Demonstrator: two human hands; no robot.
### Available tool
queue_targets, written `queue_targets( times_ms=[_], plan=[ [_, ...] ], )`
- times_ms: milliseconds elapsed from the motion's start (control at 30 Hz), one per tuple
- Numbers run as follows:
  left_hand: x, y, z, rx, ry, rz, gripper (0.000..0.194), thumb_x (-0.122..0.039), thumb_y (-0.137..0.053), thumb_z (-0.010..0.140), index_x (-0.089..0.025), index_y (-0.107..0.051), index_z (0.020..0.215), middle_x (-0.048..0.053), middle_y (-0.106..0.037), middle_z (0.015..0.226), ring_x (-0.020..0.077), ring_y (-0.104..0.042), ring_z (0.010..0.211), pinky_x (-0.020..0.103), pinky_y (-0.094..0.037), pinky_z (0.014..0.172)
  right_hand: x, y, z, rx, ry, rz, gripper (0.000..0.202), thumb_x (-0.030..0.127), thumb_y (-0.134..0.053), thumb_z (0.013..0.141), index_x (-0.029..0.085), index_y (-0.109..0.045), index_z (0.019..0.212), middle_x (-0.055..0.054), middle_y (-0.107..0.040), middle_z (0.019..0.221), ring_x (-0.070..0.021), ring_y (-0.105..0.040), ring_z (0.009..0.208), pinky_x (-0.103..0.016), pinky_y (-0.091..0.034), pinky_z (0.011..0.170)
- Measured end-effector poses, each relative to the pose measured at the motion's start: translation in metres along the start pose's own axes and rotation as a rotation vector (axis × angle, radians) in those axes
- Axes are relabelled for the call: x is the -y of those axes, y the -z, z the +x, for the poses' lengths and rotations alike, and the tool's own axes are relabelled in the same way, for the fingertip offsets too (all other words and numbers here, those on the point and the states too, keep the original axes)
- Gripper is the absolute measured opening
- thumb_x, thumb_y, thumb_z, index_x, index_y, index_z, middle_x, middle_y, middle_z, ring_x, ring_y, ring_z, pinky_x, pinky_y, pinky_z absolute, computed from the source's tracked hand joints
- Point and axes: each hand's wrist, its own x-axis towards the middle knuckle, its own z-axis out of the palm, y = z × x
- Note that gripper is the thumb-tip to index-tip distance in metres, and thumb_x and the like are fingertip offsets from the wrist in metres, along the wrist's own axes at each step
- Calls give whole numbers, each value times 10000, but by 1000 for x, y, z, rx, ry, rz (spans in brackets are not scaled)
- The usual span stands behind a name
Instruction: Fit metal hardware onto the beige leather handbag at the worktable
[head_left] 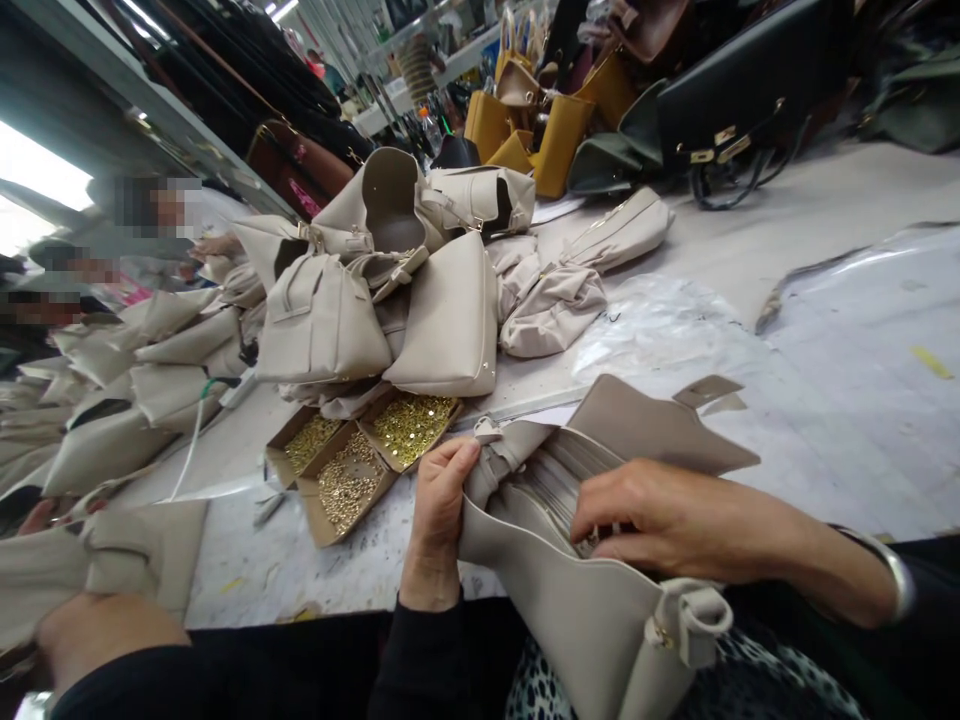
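Observation:
A beige handbag (555,600) stands tilted over my lap at the table's front edge, its mouth open and its flap (645,425) folded back on the far side. My left hand (446,490) grips the bag's left end, thumb on top near a strap tab. Inside the mouth, my right hand (645,515) has its fingers curled at the lining; the fingertips are partly hidden, and whatever they pinch cannot be made out. A strap loop (697,615) with a gold ring hangs at the bag's near right end.
Cardboard trays (322,525) of small gold metal pieces lie left of my left hand. Behind them sits a pile of beige bags (450,320). Clear plastic film (660,325) is on the table. At far left, a co-worker's arm (112,635) rests by another beige bag.

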Motion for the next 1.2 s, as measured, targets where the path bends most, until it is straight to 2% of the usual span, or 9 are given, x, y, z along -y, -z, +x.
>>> queue_targets(
  times_ms=[133, 300, 500, 667, 733, 800, 900, 1067, 1200],
  plan=[
    [2, 3, -2, -8, 6, -31, 360, -462, -900, 668, -135, -810, 789, 38, -743, 701, 124, -614, 585, 215, -496, 586, 0, 2, 23, -115, -116, -229, 213, 236, -682, 945, 190, -723, 1150, -77, -728, 1100, -258, -698, 982, -333, -516, 830],
    [6, 8, -2, -11, -4, -53, 358, -448, -885, 694, -126, -814, 832, 60, -762, 745, 142, -637, 605, 231, -502, 592, -6, -10, 46, -173, -74, -345, 343, 187, -662, 932, 183, -654, 1275, -135, -670, 1290, -307, -682, 1099, -407, -525, 947],
    [8, 12, 0, -34, -28, -68, 360, -448, -891, 685, -124, -814, 823, 57, -759, 742, 147, -642, 640, 230, -496, 625, -12, -20, 60, -149, -56, -321, 287, 169, -578, 961, 173, -693, 1224, -148, -712, 1213, -293, -699, 1025, -400, -527, 914],
    [8, 11, 0, 8, -28, -68, 346, -446, -870, 717, -126, -812, 835, 55, -751, 746, 144, -637, 648, 232, -502, 634, -18, -31, 67, -232, -110, -62, 230, 194, -632, 909, 180, -730, 1117, -126, -737, 1201, -292, -660, 1121, -396, -487, 986],
    [7, 9, -1, 26, -22, -58, 346, -445, -870, 714, -126, -810, 837, 59, -751, 762, 154, -645, 668, 239, -509, 641, -23, -39, 69, -245, -189, 141, 183, 182, -634, 885, 184, -736, 1037, -80, -767, 1004, -229, -690, 904, -330, -532, 819],
    [5, 7, -2, 50, -7, -43, 345, -445, -866, 717, -127, -808, 836, 60, -751, 777, 156, -642, 669, 244, -507, 640, -27, -49, 72, -261, -294, 400, 138, 195, -632, 873, 177, -735, 963, -21, -723, 771, -158, -631, 654, -258, -499, 612],
    [2, 4, -2, 56, -7, -21, 346, -458, -863, 717, -127, -793, 791, 44, -728, 734, 131, -594, 614, 232, -480, 604, -29, -59, 79, -339, -377, 710, 119, 258, -679, 845, 156, -740, 852, 12, -654, 641, -110, -552, 538, -215, -445, 510],
    [1, 3, -2, 33, -21, -11, 371, -481, -866, 697, -126, -762, 723, 25, -676, 658, 117, -535, 570, 224, -437, 560, -28, -66, 92, -461, -419, 821, 153, 308, -792, 757, 164, -743, 769, -6, -688, 648, -123, -597, 569, -231, -506, 546],
    [3, 3, -1, 35, -27, 22, 366, -479, -857, 702, -125, -764, 714, 21, -666, 657, 116, -529, 579, 220, -420, 558, -29, -67, 97, -526, -467, 829, 99, 197, -781, 712, 160, -695, 743, -16, -693, 681, -131, -614, 585, -241, -521, 554]
  ],
)
